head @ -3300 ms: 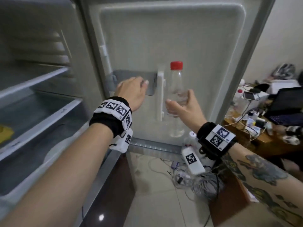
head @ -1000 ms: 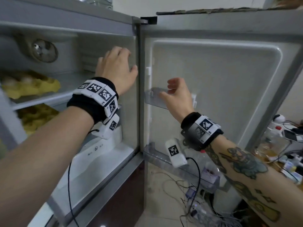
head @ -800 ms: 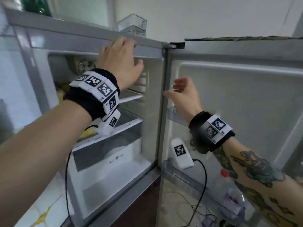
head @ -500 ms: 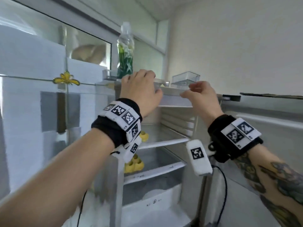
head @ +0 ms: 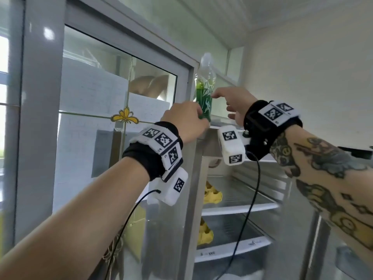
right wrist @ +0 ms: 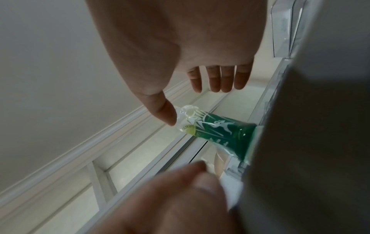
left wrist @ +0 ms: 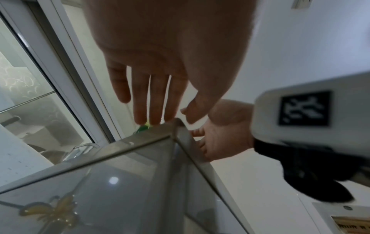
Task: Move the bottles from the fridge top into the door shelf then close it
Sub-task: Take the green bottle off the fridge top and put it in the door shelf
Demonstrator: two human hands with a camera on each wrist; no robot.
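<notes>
Whereas a moment ago both my hands were lower, at the fridge's top edge and the open door, they are now raised to the fridge top (head: 217, 126), either side of the green-labelled bottle (head: 204, 91) that stands upright there near the front corner. Item one, left hand (head: 186, 120): fingers straight and relaxed in the left wrist view, tips at the bottle's base, holding nothing. Item two, right hand (head: 235, 102): open, thumb spread from the fingers, reaching in beside the label; in the right wrist view the thumb tip lies against the clear neck, though it may only overlap it. Item three, an earlier red-capped bottle: released at the door, so I judge one transfer done and this the next pick-up, grip not yet made. Item four, hidden or poor: the door shelf and door are out of frame on the right; the bottle's foot is covered by my left hand; the cap is pale against the wall and hard to make out; whether further bottles stand behind, I cannot tell.
</notes>
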